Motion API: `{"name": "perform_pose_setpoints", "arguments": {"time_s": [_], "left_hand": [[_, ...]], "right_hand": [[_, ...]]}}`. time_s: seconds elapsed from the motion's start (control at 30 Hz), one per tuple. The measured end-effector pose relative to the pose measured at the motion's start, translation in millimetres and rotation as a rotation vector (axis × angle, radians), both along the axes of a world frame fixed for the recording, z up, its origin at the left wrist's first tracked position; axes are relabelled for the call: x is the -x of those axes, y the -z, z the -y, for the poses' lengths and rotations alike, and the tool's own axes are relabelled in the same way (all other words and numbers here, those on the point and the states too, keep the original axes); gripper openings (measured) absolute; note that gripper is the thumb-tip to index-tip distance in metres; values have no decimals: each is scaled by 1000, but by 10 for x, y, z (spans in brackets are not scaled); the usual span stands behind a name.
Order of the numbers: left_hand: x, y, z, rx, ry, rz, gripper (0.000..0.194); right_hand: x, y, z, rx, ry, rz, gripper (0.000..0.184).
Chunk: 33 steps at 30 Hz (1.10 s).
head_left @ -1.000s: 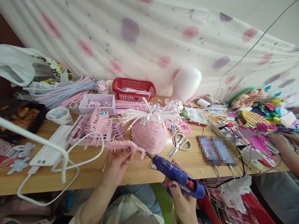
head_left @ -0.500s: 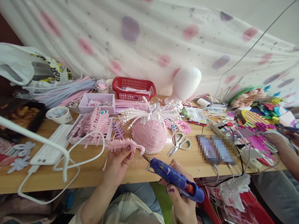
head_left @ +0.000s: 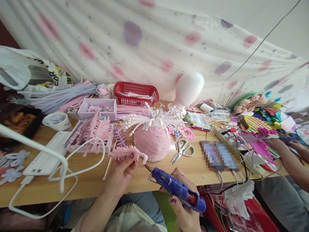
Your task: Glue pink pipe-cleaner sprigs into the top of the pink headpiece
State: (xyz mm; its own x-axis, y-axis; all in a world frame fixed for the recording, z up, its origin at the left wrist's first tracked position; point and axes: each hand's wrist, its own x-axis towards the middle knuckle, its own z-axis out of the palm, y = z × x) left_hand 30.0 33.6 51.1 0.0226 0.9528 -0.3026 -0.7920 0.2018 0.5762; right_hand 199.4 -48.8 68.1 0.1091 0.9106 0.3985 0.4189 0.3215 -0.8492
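My left hand (head_left: 124, 175) pinches a pink pipe-cleaner feather (head_left: 124, 152) between thumb and fingers, its bent stem end pointing right. My right hand (head_left: 184, 196) is wrapped round a blue hot glue gun (head_left: 177, 187), whose nozzle tip is at the end of that stem; whether they touch I cannot tell. Just behind stands a pink domed headpiece (head_left: 152, 141), edged with pearls at its base and topped by a spray of white pearl-tipped stalks (head_left: 155, 119). Scissors (head_left: 182, 149) lie open to its right.
A lilac box (head_left: 109, 141) of pink feathers, a white power strip (head_left: 47, 154) with a looping cable, and a paper cup (head_left: 57, 121) stand left. Behind are a red basket (head_left: 136, 93) and a white foam head (head_left: 189, 88). At right, another person's hands (head_left: 277, 145) work among craft pieces.
The view has shifted slightly, so the table things sit a little further left. Both hands keep their grips, the nozzle staying by the feather's stem. The other person's second forearm shows more.
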Motion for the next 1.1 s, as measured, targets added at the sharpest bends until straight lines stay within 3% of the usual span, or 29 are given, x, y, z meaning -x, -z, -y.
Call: {"name": "perform_pose_setpoints", "arguments": {"time_s": [0.13, 0.23, 0.3, 0.43, 0.53, 0.73, 0.83, 0.97, 1.03, 1.1], "left_hand": [[-33, -6, -1, -12, 17, -21, 35], [-53, 2, 1, -46, 30, -28, 33], [-61, 11, 4, -78, 44, -35, 32], [-65, 31, 16, -98, 34, -52, 32], [-60, 48, 30, -102, 23, -89, 34], [-38, 98, 60, -68, -9, -171, 36], [-37, 108, 65, -44, -34, -197, 40], [-72, 90, 56, -18, -22, -223, 40], [-96, 84, 42, -16, 15, -237, 40], [-109, 88, 29, -52, 64, -239, 38]], "right_hand": [[-39, 28, 27, 46, -66, -3, 52], [-171, 98, 74, 74, -13, -13, 46], [-353, 164, 88, 118, 161, -75, 41], [-870, 296, -29, 225, 691, -144, 44], [-1236, 376, -278, 367, 885, -113, 54], [-1677, 499, -760, 413, 869, 153, 51], [-1741, 520, -649, 403, 881, 220, 52], [-1584, 395, -330, 165, 1002, 247, 54], [-1395, 267, -326, 43, 831, 183, 43], [-1165, 146, -499, -95, 589, 235, 35]]}}
